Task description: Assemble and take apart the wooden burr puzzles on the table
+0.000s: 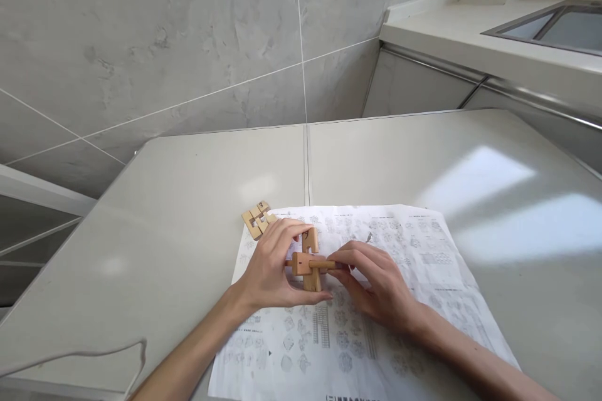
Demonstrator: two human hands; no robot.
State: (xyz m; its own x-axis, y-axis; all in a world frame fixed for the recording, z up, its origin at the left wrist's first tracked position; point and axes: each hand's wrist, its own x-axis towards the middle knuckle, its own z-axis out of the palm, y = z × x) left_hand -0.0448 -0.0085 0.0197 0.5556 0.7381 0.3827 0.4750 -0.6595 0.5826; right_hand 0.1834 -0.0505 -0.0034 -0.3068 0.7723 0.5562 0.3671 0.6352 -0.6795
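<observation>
My left hand (277, 269) is closed around a wooden puzzle block (310, 282) that stands lengthwise between thumb and fingers, with a dark mark on its far end. Crossing that block is a reddish wooden piece (301, 264), and a slim wooden stick (322, 264) runs from it to the right. The stick's right end is pinched in the fingers of my right hand (369, 276). Both hands are over a printed instruction sheet (348, 338) with many small diagrams. Beyond my left hand, several notched wooden pieces (257, 220) lie side by side at the sheet's far left corner.
The pale table (211, 182) has a seam down its middle and glare on the right. A cable (94, 353) lies at the lower left. Grey tiled wall (211, 31) rises behind, and a white counter (451, 31) stands at the back right.
</observation>
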